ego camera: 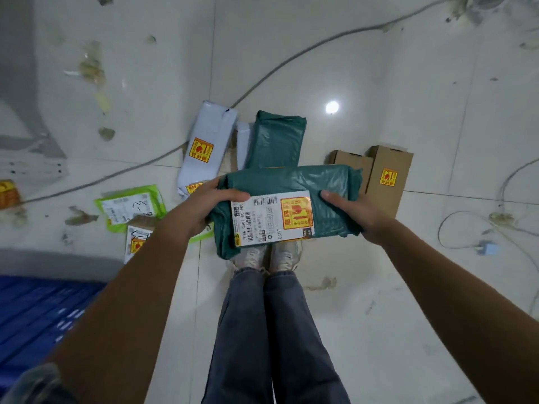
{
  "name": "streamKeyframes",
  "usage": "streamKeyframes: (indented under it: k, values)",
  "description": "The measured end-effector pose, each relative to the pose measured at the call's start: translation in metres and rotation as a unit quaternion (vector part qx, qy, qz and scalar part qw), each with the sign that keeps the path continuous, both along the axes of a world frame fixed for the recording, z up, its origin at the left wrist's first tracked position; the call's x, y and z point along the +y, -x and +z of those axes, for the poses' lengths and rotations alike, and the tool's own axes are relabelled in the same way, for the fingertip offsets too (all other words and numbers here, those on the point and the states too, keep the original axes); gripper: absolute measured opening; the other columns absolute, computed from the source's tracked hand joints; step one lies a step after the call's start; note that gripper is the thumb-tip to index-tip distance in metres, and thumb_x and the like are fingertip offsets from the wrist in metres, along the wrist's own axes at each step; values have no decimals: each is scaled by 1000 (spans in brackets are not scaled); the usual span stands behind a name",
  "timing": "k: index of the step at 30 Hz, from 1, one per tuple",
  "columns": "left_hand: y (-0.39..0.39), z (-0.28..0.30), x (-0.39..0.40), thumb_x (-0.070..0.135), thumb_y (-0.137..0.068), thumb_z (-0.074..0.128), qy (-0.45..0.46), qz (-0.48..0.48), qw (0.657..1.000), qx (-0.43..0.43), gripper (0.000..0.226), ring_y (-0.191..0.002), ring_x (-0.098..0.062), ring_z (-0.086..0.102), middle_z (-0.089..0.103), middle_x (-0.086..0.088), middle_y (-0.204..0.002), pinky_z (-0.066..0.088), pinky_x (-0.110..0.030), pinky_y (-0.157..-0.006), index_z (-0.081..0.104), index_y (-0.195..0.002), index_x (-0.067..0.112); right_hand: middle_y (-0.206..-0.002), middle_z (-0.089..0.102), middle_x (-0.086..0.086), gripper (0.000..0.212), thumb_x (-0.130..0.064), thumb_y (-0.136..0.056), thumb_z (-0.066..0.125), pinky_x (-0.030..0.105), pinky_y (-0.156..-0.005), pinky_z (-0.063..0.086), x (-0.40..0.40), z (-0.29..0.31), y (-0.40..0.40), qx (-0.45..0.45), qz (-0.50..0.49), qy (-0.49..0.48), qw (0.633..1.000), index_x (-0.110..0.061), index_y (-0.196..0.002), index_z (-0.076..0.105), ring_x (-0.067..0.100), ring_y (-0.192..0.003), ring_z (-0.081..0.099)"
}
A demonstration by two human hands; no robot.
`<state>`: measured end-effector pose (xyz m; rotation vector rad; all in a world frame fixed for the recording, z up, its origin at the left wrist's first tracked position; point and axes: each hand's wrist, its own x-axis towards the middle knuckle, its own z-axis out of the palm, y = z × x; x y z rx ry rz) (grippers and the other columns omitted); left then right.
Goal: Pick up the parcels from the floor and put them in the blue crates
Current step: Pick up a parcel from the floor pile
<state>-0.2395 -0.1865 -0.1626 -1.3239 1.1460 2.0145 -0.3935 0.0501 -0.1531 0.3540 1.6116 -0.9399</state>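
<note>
Standing over the scattered parcels, I see the blue crate (38, 319) low on my left, with a green-edged parcel (128, 205) and a white parcel (207, 141) on the floor (379, 316) beyond it. My left hand (201, 202) and right hand (353, 214) grip the two ends of a dark green parcel (291, 185), thumbs curled on top, lifted above my shoes. Carrying is underway, I judge; next comes a swing left to the crate. Two cardboard boxes (385, 179) wait on the right.
</note>
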Motion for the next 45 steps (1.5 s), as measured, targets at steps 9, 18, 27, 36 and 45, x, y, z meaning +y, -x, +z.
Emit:
streamKeyframes:
  k: [9,18,27,36,45]
  values:
    - [-52,15,14,32,-87,64,34,324,945,-24,51,-106,-22,63,66,-4,-115,53,-35,-81,48,-134,22,-117,68,6,54,-27,-78,74,28,-65,59,-52,5,-64,29,-192,-4,981,-14,-127,54,20,-94,69]
    - [-89,73,40,16,-84,68,35,458,887,-50,50,-97,-21,66,67,-5,-117,56,-35,-75,49,-130,19,-126,63,13,65,-20,-73,72,36,-68,58,-66,55,-143,-176,-202,102,958,-13,-133,49,27,-103,68]
    - [-193,74,14,20,-85,66,49,473,880,-4,28,-87,-16,71,75,3,-97,55,-37,-81,62,-113,22,-126,62,7,40,-41,-88,54,35,-91,47,-113,68,-143,-54,90,85,991,-21,-123,55,20,-107,61]
    - [-323,92,18,26,-86,65,46,558,829,-12,37,-94,-19,69,73,-2,-102,53,-39,-91,59,-121,14,-110,71,1,44,-27,-81,70,31,-79,54,-192,89,-290,-25,291,89,952,-32,-123,58,18,-94,69]
    - [-500,117,-6,21,-87,65,79,622,779,-1,20,-87,-19,70,73,-8,-101,56,-32,-73,63,-104,9,-115,68,5,43,-16,-83,67,35,-78,54,-243,112,-468,-60,266,110,956,-29,-123,56,24,-97,67]
